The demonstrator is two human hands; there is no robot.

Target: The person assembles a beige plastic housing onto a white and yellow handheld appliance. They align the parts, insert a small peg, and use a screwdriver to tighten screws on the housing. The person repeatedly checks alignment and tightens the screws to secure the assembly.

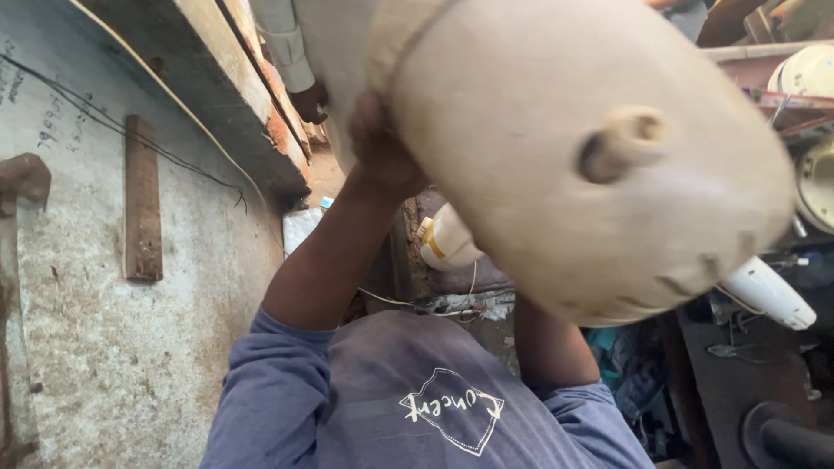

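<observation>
A big, smooth, cream-coloured rounded casing (565, 148) with a stubby knob is held raised close to the camera. The left hand (378, 143) grips its edge; the right hand is hidden behind it, its grasp unclear. A rough, stained concrete wall (130, 347) stands left.

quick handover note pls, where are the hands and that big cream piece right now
Left hand: raised, gripping the near edge of the large cream moulded piece, which is lifted in front of the camera and blurred.
Right hand: hidden behind the piece; only the forearm shows beneath it.
Another person's hand, in a pale sleeve, is at the far side by the rusty slab.
Beneath: a white plastic bottle and loose wires.
Done: piece is off the surface and held up. Left: it is not yet set down anywhere.
</observation>
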